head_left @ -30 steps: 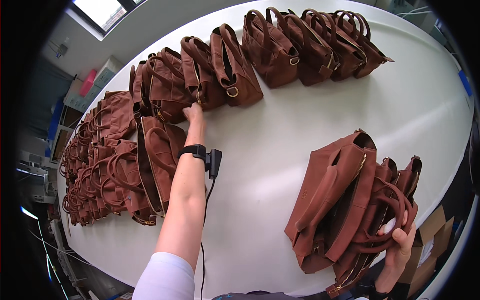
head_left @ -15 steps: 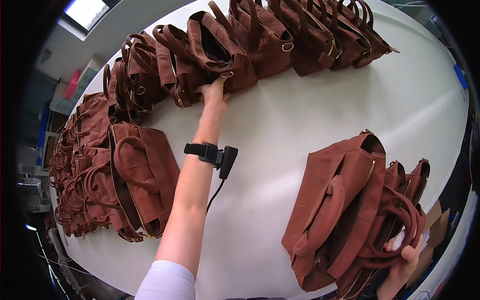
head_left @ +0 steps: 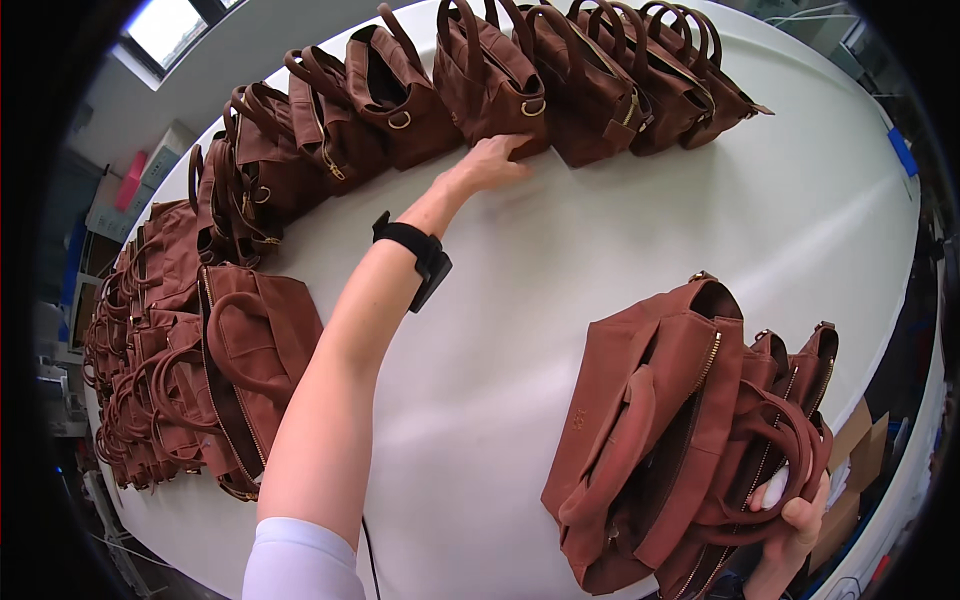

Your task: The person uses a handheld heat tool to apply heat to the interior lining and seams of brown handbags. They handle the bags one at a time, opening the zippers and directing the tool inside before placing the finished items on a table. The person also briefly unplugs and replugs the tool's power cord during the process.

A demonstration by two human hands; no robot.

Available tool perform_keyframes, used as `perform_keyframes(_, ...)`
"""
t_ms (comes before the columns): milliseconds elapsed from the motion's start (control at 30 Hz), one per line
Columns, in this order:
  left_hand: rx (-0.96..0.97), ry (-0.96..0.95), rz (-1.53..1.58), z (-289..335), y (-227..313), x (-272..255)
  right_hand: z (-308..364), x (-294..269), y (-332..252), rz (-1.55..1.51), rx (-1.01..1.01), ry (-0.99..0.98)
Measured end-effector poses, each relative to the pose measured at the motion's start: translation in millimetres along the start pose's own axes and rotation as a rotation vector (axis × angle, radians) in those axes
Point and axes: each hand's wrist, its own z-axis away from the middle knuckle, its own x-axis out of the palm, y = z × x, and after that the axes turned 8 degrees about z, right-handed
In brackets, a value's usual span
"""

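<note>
My left hand (head_left: 492, 166) reaches across the table to the base of a brown handbag (head_left: 490, 75) with two handles and a metal ring at its end. Its fingers are apart, some against the bag's lower corner, slightly blurred. To its left stands another brown handbag (head_left: 405, 95), unzipped and gaping. At the lower right my right hand (head_left: 795, 525) is closed round the handles (head_left: 808, 450) of a brown handbag lying in a cluster. A small white thing (head_left: 775, 487) shows by its fingers; its kind is unclear. Leftmost in that cluster is a larger-looking brown handbag (head_left: 620, 400) with an open zip.
Several brown handbags (head_left: 590, 90) stand in a curved row along the far edge of the white table (head_left: 450, 430). More handbags (head_left: 165, 350) are packed tightly at the left, with one (head_left: 265, 350) in front. Cardboard boxes (head_left: 855, 470) are beyond the right edge.
My left hand has moved right, from the gaping handbag to its neighbour. The gaping handbag now sits farther back in the row. My right hand keeps its grip; the whole view has shifted slightly.
</note>
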Motion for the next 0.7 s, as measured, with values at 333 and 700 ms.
perform_keyframes(333,-0.120,0.143,1.166,206.8,51.0,50.1,-12.9,40.4,-37.2,0.068,-0.005,-0.225)
perform_keyframes(700,-0.054,0.641,1.060,394.5,52.1,23.5,-95.1,238.7,-63.1,-0.030,0.012,-0.978)
